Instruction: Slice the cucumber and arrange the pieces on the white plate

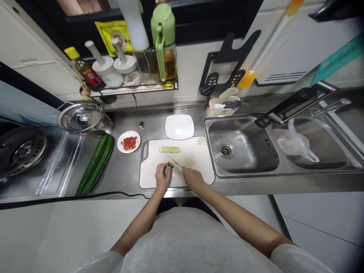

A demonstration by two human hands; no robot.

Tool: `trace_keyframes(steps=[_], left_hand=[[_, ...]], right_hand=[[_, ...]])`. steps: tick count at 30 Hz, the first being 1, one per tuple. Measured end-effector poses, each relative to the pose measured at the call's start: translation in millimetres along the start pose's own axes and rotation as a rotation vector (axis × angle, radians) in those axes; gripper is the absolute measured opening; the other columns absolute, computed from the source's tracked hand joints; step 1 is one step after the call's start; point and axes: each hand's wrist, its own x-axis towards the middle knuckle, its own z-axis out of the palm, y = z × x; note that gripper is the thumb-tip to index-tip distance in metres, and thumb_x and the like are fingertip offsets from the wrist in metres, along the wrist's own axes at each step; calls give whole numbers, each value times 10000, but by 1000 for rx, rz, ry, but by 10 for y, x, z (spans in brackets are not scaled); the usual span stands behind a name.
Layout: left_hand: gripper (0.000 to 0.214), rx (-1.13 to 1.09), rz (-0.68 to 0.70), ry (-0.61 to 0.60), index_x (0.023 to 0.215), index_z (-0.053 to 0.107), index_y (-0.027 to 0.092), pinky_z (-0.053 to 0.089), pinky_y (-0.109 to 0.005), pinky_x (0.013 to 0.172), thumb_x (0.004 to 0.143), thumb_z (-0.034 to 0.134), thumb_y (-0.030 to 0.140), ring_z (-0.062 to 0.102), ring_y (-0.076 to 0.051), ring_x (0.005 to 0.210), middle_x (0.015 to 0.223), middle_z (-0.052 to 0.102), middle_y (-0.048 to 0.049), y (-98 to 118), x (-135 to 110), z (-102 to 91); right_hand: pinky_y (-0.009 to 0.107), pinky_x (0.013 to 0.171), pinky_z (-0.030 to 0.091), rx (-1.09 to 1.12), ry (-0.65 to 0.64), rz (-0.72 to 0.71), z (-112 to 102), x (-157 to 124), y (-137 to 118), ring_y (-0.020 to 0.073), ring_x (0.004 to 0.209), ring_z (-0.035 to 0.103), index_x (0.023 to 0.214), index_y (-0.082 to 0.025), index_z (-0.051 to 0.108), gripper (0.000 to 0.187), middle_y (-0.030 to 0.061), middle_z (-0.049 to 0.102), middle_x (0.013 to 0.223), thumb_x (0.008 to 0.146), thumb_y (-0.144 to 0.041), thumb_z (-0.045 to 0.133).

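Note:
My left hand (163, 176) is closed at the fingertips on a short piece of cucumber (171, 165), low on the white cutting board (150, 176). In my right hand (193, 178) is a knife (175, 163), its blade pointing up and left beside the cucumber piece. A row of thin cucumber slices (170, 149) lies overlapping above the blade. A few more slices (201, 141) rest in the board's upper right corner. Behind the board's top edge sits a white square plate (179, 127) with nothing on it.
Left of the board are a small plate (129, 150) of chopped red pieces, a cucumber end (141, 124) and two whole cucumbers (95, 165). A lidded steel pot (85, 119) stands farther left. The sink (241, 148) is at right, and a bottle rack (136, 89) hangs above.

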Motion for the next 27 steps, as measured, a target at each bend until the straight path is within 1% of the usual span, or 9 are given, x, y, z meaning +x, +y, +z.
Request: trace_keyframes(steps=[3, 5, 7, 9, 12, 15, 18, 22, 27], left_hand=[[257, 67, 31, 95, 1064, 553, 166, 489, -361, 834, 852, 556, 311, 555, -203, 968, 993, 571, -117, 98, 70, -75], [320, 138, 120, 79, 1114, 547, 172, 439, -427, 937, 834, 584, 324, 524, -241, 1072, 1068, 563, -141, 183, 179, -127], [341, 179, 252, -101, 1143, 560, 204, 379, -474, 1013, 829, 595, 333, 501, -261, 1140, 1136, 571, -139, 274, 324, -157], [352, 225, 364, -281, 1162, 568, 249, 251, -577, 1081, 827, 599, 353, 465, -290, 1210, 1153, 600, -110, 358, 468, -156], [306, 249, 467, -437, 1137, 592, 272, 170, -645, 1089, 834, 585, 316, 464, -297, 1232, 1101, 641, -86, 453, 611, -117], [233, 246, 499, -478, 1049, 626, 269, 190, -629, 1098, 832, 559, 219, 525, -261, 1160, 986, 668, -64, 511, 640, -68], [176, 210, 516, -459, 947, 633, 265, 203, -606, 1108, 827, 545, 172, 572, -215, 1037, 886, 659, -34, 545, 596, -4], [96, 172, 519, -394, 813, 613, 247, 250, -563, 1100, 824, 551, 175, 565, -173, 856, 767, 612, -7, 576, 516, 120], [93, 167, 490, -384, 778, 608, 243, 320, -493, 1057, 846, 550, 217, 550, -163, 817, 734, 595, -1, 589, 480, 235]], right_hand=[[272, 698, 437, -67, 54, 45, -91, -71, 133, 188, 877, 643, 1185, -181, 495, 326, 130, 613, 1028, 929, -116, 304], [290, 717, 415, -112, 122, 42, -136, -106, 238, 195, 881, 625, 1231, -189, 490, 346, 140, 587, 1068, 934, -137, 320], [306, 741, 390, -146, 202, 25, -163, -136, 340, 202, 888, 603, 1272, -199, 482, 367, 138, 576, 1081, 941, -159, 329], [311, 756, 367, -161, 265, 3, -178, -167, 425, 201, 888, 583, 1301, -213, 474, 383, 130, 575, 1082, 950, -178, 326], [305, 758, 341, -164, 299, -27, -196, -225, 503, 192, 872, 563, 1310, -229, 479, 386, 122, 579, 1075, 958, -197, 322], [306, 749, 330, -177, 306, -23, -211, -288, 536, 193, 857, 559, 1284, -229, 506, 376, 119, 583, 1059, 957, -198, 322], [307, 732, 331, -193, 289, 9, -204, -338, 553, 194, 842, 566, 1255, -219, 530, 362, 122, 582, 1046, 949, -197, 338], [301, 717, 339, -224, 276, 48, -148, -367, 598, 192, 826, 579, 1237, -226, 545, 347, 110, 585, 1023, 936, -195, 376], [291, 702, 354, -225, 288, 103, -78, -371, 739, 187, 822, 595, 1240, -238, 550, 345, 107, 593, 1017, 931, -208, 399]])
